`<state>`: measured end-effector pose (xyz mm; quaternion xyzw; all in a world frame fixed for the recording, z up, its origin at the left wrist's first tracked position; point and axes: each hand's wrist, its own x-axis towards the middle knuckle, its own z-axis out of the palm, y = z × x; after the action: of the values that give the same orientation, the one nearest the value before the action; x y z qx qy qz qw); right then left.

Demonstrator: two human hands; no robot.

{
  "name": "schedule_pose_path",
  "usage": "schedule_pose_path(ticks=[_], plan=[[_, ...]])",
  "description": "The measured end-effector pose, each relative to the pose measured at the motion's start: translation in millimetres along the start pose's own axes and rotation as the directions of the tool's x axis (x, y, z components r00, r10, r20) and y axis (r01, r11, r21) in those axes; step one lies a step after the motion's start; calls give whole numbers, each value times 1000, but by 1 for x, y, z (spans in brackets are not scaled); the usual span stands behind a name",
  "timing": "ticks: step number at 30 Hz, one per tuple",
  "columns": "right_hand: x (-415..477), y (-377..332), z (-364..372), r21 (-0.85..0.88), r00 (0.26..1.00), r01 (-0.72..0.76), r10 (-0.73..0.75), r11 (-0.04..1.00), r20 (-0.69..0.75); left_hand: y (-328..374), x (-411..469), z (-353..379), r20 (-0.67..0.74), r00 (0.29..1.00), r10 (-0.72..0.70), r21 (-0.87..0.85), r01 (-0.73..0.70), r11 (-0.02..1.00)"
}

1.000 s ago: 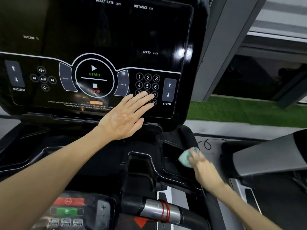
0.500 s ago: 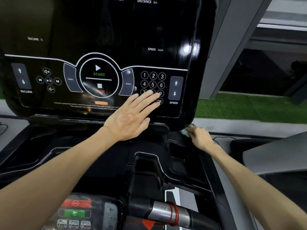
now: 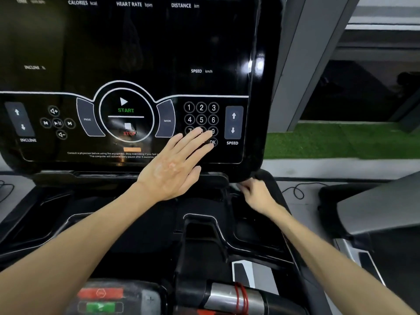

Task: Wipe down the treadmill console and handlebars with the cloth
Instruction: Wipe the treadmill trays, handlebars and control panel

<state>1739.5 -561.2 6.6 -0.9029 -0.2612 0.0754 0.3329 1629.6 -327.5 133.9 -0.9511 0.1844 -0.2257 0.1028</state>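
Note:
The treadmill console [image 3: 136, 53] is a glossy black panel with a START/STOP ring and a number keypad. My left hand [image 3: 175, 167] lies flat on its lower part, with straight fingers reaching the keypad. My right hand [image 3: 256, 192] is tucked under the console's lower right corner, fingers curled down on the black tray rim. The teal cloth is hidden beneath that hand. A silver and black handlebar [image 3: 229, 296] with red bands runs along the bottom of the view.
A recessed black cup-holder tray [image 3: 250, 230] lies below my right hand. A small panel with red and green buttons [image 3: 100, 298] sits at the bottom left. To the right stand a neighbouring machine [image 3: 375, 208], a looped cable [image 3: 297, 189], green turf [image 3: 341, 139] and a grey pillar [image 3: 313, 53].
My right hand moved the cloth from the cup-holder tray up and away to the console's lower right corner, where the cloth went out of sight. My left hand stayed flat on the console.

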Motion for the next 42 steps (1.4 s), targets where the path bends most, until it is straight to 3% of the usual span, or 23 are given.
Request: schedule_pose_path(ticks=[2,4,10,15,19,21,26,30,42], plan=[[22,-4,2,-23,994,-109,109,994,-6,1,0,-1,-2,1000,-2,-16,2,1000],[24,-12,6,-45,994,-105,105,993,-16,1,0,-1,-9,1000,-5,-31,4,999],[-32,-28,14,-3,992,121,-121,993,-27,1,0,-1,-8,1000,-9,-51,9,999],[-25,-19,10,40,996,81,-83,996,44,15,4,-7,-39,998,-59,-53,57,997],[-2,-24,8,-72,998,-54,55,996,3,42,34,-11,-68,986,-152,-38,149,988],[-4,-27,10,-130,999,-43,42,991,-7,46,48,-10,-69,980,-184,-22,183,983],[-46,-28,22,2,984,174,-174,985,-43,46,51,-2,-67,979,-190,-53,187,981],[-96,-33,28,149,992,123,-118,981,-43,48,52,-1,-83,978,-192,-60,188,980],[-24,-44,13,-130,998,39,-44,991,-33,47,53,-2,-74,980,-185,-54,181,982]])
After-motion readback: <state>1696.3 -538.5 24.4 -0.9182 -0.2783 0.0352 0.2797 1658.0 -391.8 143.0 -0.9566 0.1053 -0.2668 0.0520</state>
